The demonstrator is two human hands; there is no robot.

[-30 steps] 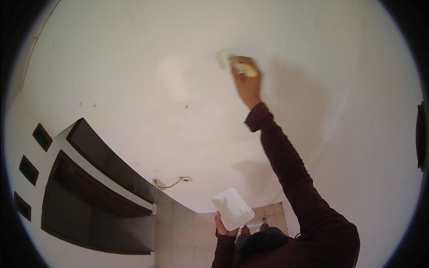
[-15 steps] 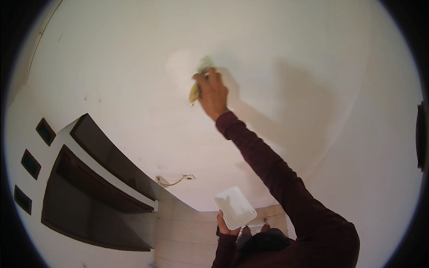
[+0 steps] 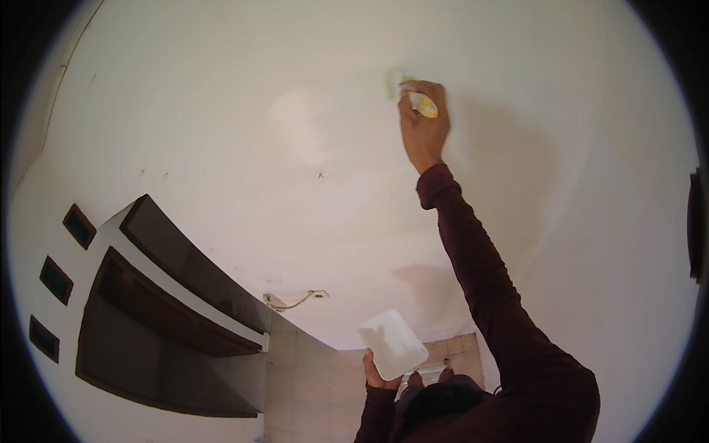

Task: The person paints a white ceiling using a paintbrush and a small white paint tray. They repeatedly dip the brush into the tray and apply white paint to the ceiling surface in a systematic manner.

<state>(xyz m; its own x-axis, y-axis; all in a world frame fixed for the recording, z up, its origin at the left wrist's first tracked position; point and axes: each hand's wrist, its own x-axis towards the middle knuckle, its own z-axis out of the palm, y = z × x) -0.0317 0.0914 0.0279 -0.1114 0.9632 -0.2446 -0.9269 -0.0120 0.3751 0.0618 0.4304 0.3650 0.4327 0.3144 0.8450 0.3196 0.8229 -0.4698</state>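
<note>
My right hand is closed around a paintbrush with a yellow handle. Its pale, greenish bristles lie against the white wall, high up and right of a glossy patch, and look smeared by motion. Low in the view, my left hand grips the edge of a shallow white plastic tray with rounded corners. The tray is tilted, showing its whitish inside. How much paint is in it I cannot tell.
Dark-framed recessed shelves are at the lower left, beside small dark square openings. A loose cable with a fitting hangs on the wall near them. Tiled floor shows below, near my feet. A dark object sits at the far right.
My right hand has moved the paintbrush right and slightly up along the wall, with the wrist turned. My left hand still holds the tray in nearly the same place.
</note>
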